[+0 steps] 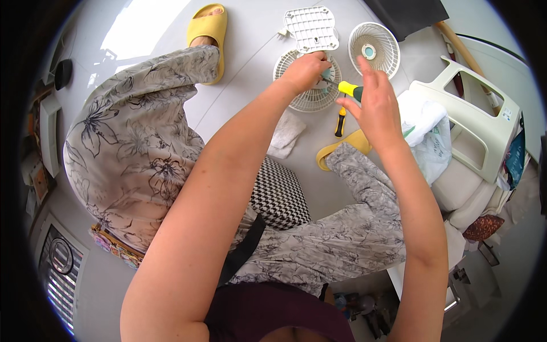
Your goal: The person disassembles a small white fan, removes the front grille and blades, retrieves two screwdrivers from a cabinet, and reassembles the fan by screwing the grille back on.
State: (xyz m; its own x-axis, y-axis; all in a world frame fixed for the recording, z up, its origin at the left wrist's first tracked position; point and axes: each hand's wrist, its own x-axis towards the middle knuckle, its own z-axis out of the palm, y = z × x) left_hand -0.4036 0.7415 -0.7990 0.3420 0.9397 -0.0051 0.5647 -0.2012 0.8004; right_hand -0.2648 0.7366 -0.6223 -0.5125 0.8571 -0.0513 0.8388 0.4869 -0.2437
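Observation:
A small white fan lies on the floor at the top centre, its round grille (307, 102) underneath and its ribbed base plate (311, 28) at the far end. My left hand (306, 72) is closed over the fan's middle, fingers curled round the part between base and grille; its grip is partly hidden. Light blue-green parts show beside those fingers. My right hand (377, 101) holds a screwdriver (350, 90) with a yellow and dark handle loosely between thumb and palm, index finger stretched out. The shaft points left at the fan's middle, beside my left fingers; its tip is hard to see.
A loose white grille (374, 48) stands right of the fan. A second yellow-black screwdriver (340, 122) and a white cloth (286, 134) lie nearer. A pale plastic stool (476, 114) with a plastic bag (430, 139) is at right. Yellow slippers (206, 28) are on my feet.

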